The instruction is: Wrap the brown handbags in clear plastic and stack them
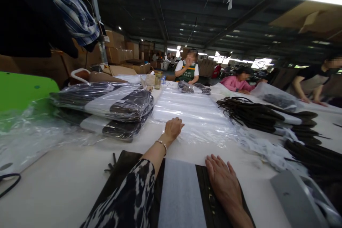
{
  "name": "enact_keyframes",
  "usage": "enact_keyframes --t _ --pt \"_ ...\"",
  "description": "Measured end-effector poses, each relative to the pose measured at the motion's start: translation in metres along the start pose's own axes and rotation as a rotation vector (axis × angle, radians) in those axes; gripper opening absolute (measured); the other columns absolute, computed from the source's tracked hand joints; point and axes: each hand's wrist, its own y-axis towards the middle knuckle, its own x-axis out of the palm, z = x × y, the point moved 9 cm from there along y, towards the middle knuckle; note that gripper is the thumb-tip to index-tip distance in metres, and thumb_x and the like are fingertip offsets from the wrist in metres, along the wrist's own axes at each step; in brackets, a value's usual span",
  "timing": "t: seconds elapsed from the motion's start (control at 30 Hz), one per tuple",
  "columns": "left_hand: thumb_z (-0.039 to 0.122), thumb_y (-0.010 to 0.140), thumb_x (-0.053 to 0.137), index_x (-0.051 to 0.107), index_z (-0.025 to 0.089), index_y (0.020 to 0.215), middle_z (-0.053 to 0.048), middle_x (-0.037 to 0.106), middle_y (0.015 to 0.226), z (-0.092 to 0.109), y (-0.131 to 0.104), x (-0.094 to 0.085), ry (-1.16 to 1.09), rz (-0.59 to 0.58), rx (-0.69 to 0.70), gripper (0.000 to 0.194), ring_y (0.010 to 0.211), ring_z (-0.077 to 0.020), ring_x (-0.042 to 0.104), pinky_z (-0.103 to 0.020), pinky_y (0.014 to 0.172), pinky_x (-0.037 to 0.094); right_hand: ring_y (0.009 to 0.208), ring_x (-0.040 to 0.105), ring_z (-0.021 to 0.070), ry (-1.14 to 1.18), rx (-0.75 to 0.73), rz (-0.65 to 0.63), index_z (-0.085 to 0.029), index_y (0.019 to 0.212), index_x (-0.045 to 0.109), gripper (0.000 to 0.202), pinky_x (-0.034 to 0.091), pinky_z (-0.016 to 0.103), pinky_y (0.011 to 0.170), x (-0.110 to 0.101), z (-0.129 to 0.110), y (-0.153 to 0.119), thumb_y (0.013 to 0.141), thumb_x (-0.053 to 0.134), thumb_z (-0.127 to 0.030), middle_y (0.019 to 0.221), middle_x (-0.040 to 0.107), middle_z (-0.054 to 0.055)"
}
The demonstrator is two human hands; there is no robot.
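In front of me lies a dark folded garment (203,188) with a pale paper band (181,192) around its middle. My right hand (223,180) rests flat on the garment's right side, fingers stretched out. My left hand (173,129) reaches forward past the garment to the near left edge of a stack of clear plastic bags (192,110). Its fingers are curled together at the edge of the top bag; the fingertips are partly hidden. A small row of gold-coloured marks shows on the garment beside my right hand.
Bagged dark garments (107,103) are piled at left, beside a green board (26,87). At right lie loose dark garments (267,115), white tags (267,149) and a grey box (299,196). A co-worker in a green apron (188,73) stands across the table; others are at right.
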Motion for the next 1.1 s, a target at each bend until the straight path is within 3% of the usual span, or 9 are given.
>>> enact_keyframes --t 0.13,0.27,0.33,0.43,0.7,0.87,1.0,1.1 --pt "0.012 0.097 0.04 0.048 0.019 0.137 -0.013 0.046 0.148 -0.002 0.03 0.007 -0.007 -0.032 0.03 0.041 0.138 -0.0236 0.04 -0.041 0.108 0.039 0.135 0.046 0.0283 0.019 0.007 -0.007 -0.028 0.13 0.062 0.047 0.031 0.052 0.112 0.003 0.0 0.0 0.094 0.034 -0.014 0.141 0.055 0.004" --pt "0.028 0.095 0.056 0.058 0.015 0.124 -0.011 0.06 0.127 -0.008 0.044 0.024 0.021 -0.129 0.01 0.031 0.113 -0.0244 0.06 -0.046 0.094 0.052 0.134 0.046 0.0279 0.049 0.03 -0.01 -0.029 0.13 0.062 0.045 0.03 0.051 0.113 0.005 0.001 0.001 0.097 0.034 -0.017 0.14 0.057 0.003" --pt "0.035 0.092 0.06 0.06 0.015 0.117 -0.009 0.063 0.118 -0.008 0.046 0.027 0.042 -0.163 0.021 0.032 0.103 -0.0222 0.063 -0.045 0.088 0.055 0.134 0.047 0.0274 0.067 0.05 -0.002 -0.028 0.13 0.062 0.044 0.03 0.051 0.113 0.005 0.003 0.002 0.099 0.032 -0.021 0.14 0.057 0.003" --pt "0.035 0.092 0.06 0.061 0.015 0.116 -0.009 0.063 0.117 -0.008 0.044 0.024 0.08 -0.183 0.04 0.031 0.102 -0.0218 0.063 -0.044 0.088 0.055 0.134 0.047 0.0278 0.084 0.039 -0.008 -0.03 0.129 0.063 0.044 0.03 0.052 0.113 0.004 0.002 0.003 0.098 0.033 -0.019 0.14 0.057 0.003" --pt "0.028 0.094 0.057 0.065 0.014 0.106 -0.006 0.068 0.104 -0.015 0.023 -0.009 0.126 -0.197 0.104 0.02 0.093 -0.0191 0.066 -0.039 0.082 0.056 0.132 0.049 0.0283 0.065 0.034 -0.023 -0.027 0.129 0.062 0.044 0.031 0.053 0.112 0.001 0.001 0.002 0.097 0.034 -0.017 0.139 0.058 0.005" --pt "0.018 0.095 0.048 0.07 0.014 0.094 -0.013 0.069 0.104 -0.007 0.003 -0.041 0.132 -0.13 0.206 0.022 0.103 -0.0242 0.064 -0.037 0.086 0.049 0.132 0.048 0.0275 0.11 0.079 -0.021 -0.025 0.128 0.063 0.04 0.028 0.052 0.113 -0.01 0.0 0.002 0.099 0.035 -0.019 0.138 0.059 0.005" --pt "0.021 0.093 0.052 0.067 0.014 0.1 -0.015 0.067 0.11 0.0 -0.017 -0.063 0.135 -0.096 0.218 0.018 0.11 -0.0269 0.061 -0.039 0.094 0.044 0.133 0.047 0.0268 0.179 0.147 -0.036 -0.022 0.128 0.062 0.039 0.026 0.049 0.114 -0.022 0.002 0.003 0.101 0.035 -0.024 0.14 0.057 0.007" --pt "0.018 0.094 0.049 0.064 0.015 0.107 -0.014 0.069 0.107 0.004 -0.036 -0.078 0.138 -0.08 0.193 0.02 0.104 -0.026 0.064 -0.038 0.09 0.045 0.133 0.047 0.0264 0.241 0.198 -0.001 -0.018 0.131 0.06 0.04 0.024 0.047 0.114 -0.025 0.006 0.003 0.102 0.035 -0.03 0.14 0.057 0.01"
